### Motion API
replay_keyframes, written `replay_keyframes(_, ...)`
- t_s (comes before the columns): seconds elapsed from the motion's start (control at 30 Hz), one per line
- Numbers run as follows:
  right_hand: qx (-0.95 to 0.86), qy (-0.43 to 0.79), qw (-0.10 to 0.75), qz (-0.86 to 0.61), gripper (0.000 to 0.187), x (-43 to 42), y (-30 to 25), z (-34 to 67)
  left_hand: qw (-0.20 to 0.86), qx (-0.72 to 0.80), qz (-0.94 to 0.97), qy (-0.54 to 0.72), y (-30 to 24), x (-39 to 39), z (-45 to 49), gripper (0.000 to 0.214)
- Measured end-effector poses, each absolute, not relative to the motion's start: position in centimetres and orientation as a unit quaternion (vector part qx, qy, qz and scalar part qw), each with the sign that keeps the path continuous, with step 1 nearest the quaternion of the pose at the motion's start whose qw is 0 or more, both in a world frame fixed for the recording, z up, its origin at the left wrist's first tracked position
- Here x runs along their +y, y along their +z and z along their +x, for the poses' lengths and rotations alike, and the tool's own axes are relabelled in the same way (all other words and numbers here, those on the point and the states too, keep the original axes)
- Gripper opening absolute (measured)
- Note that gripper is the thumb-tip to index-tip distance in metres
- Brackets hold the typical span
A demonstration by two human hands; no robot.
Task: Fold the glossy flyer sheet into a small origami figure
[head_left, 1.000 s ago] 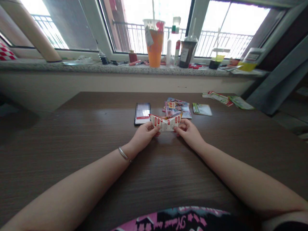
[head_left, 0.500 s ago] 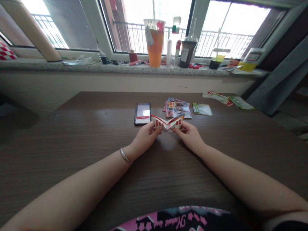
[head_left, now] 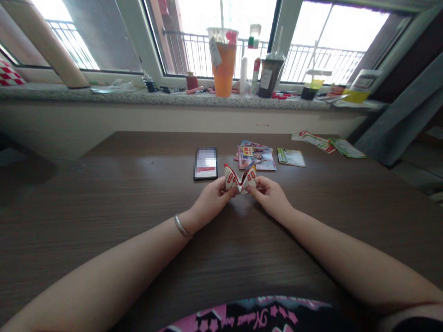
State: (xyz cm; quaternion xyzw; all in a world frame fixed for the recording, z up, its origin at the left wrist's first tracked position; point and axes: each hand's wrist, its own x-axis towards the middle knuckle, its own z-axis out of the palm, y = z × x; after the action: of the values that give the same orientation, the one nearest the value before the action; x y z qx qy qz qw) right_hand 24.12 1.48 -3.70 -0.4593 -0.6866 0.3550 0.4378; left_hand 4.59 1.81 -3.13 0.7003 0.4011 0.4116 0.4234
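Note:
Between both hands is a small piece of folded printed paper (head_left: 249,178), white with red markings. Its two sides rise like wings around a V-shaped dip in the middle. My left hand (head_left: 215,196) pinches its left side, thumb toward the lower centre. The right side is gripped by my right hand (head_left: 270,195), with the thumb in front and fingers behind. Just beyond my left hand lies a phone (head_left: 205,168) with a lit screen. Colourful printed leaflets (head_left: 259,157) lie beyond the folded paper, partly covered by it.
A small green-and-white paper (head_left: 291,157) lies right of the leaflets. More printed strips (head_left: 320,141) rest at the table's far right. On the stone windowsill (head_left: 194,99) stand a large orange drink cup (head_left: 223,64), a dark lidded cup (head_left: 271,76) and several bottles and pens.
The folded paper has gone from a wide, shallow V to a narrower shape with its sides standing steeper. Both hands have come slightly closer together, the left one moving right.

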Motion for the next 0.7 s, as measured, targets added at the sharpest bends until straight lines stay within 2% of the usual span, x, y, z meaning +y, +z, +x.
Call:
replay_keyframes(0.43,-0.66,0.435,0.455,-0.411,0.023,1.8,-4.0,23.4,0.51,0.375,0.648,0.423,-3.1,1.8,5.0,0.028)
replay_keyframes(0.7,-0.628,0.475,0.466,-0.404,0.028,1.8,-4.2,22.9,0.517,0.4,0.631,0.418,-3.1,1.7,5.1,0.031)
